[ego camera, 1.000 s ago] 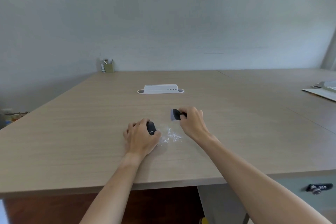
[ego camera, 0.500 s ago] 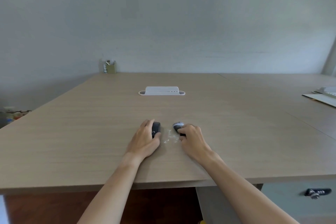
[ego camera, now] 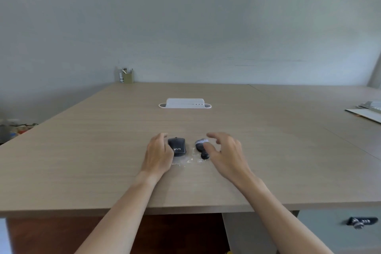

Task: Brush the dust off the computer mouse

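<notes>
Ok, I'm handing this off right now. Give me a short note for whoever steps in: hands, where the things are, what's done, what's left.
Left hand: open, resting against the left side of the black mouse, not gripping it.
Right hand: open, fingers spread just above and right of the small brush, holding nothing.
Mouse and brush lie side by side on the table, apart.
White dust lies on the table just in front of them.
Done: the mouse's top looks clean, so brushing seems finished.
Left: check the mouse, perhaps clear the dust.
</notes>
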Demonstrator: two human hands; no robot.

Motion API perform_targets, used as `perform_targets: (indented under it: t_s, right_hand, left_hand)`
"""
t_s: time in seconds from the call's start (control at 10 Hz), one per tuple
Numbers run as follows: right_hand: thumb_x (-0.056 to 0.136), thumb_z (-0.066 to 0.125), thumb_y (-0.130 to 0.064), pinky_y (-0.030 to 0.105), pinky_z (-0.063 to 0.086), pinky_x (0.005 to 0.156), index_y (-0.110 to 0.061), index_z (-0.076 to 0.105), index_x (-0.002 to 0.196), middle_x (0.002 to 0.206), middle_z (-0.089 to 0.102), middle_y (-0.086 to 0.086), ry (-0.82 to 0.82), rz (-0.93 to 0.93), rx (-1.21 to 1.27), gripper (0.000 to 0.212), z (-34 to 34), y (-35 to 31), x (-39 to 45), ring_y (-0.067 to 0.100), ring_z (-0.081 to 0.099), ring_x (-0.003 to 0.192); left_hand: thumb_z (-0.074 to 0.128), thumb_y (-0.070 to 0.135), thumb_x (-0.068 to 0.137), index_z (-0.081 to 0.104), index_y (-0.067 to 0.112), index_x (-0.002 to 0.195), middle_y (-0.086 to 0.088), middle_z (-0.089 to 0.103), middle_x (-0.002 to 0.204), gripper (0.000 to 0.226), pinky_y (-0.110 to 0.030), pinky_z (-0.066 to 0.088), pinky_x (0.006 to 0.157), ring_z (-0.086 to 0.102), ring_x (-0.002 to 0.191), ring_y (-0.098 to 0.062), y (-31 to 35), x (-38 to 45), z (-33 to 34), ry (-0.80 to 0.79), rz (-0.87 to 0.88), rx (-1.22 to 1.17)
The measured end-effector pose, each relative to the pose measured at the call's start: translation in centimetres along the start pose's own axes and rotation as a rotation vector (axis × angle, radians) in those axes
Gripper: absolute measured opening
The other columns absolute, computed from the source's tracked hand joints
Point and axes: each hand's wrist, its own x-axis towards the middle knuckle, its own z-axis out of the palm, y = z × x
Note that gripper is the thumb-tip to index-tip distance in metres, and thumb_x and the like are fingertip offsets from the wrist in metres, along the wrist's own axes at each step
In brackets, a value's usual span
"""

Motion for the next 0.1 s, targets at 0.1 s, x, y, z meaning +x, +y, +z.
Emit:
perform_targets:
  t_s: [0.1]
  right_hand:
    - [0.091,0.064,-0.023,0.022,0.042,0.078,-0.029,0.068,0.112,0.103,0.067,-0.013,0.293,-0.055,0.195,0.022,-4.58,-2.62,-2.7,0.006,0.058,0.091]
  left_hand:
    - [0.04,-0.003,0.083,0.047,0.004,0.136,-0.014,0.049,0.139,0.054,-0.031,0.031,0.108,0.04,0.132,-0.028,-1.69,0.7,-0.61,-0.092,-0.039,0.126]
